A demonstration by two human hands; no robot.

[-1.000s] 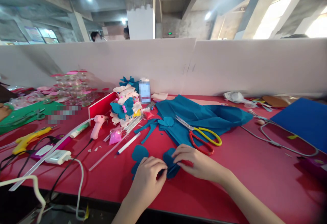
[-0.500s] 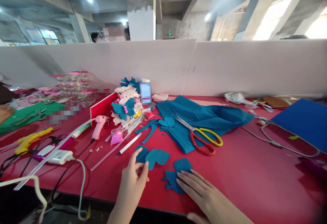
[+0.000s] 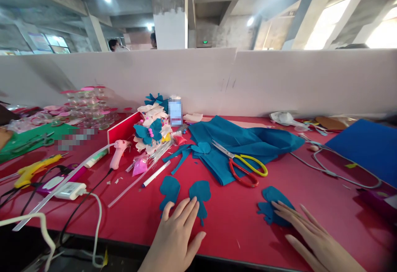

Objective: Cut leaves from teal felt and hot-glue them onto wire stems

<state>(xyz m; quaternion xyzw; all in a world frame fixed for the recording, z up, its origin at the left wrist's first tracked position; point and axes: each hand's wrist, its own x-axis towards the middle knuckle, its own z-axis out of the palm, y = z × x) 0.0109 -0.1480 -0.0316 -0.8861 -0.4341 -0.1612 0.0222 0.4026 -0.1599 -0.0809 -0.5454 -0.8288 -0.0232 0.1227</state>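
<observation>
My left hand (image 3: 178, 232) lies flat and open on the red table (image 3: 235, 218), its fingertips touching two teal felt cut-outs (image 3: 200, 195) near the front edge. My right hand (image 3: 313, 234) is also open with fingers stretched out, resting on a small stack of teal felt cut-outs (image 3: 273, 205) at the right. Behind them lie red-and-yellow-handled scissors (image 3: 245, 166) on a crumpled sheet of teal felt (image 3: 248, 139).
A pink glue gun (image 3: 118, 152), a yellow glue gun (image 3: 31, 172), glue sticks, cables and a white adapter (image 3: 70, 190) crowd the left. Felt flowers (image 3: 151, 129) stand at the back centre. A blue sheet (image 3: 369, 145) and grey cable lie at right. A white partition backs the table.
My right hand slid the stack of felt cut-outs to the right. My left hand let go of a piece and flattened onto the two cut-outs.
</observation>
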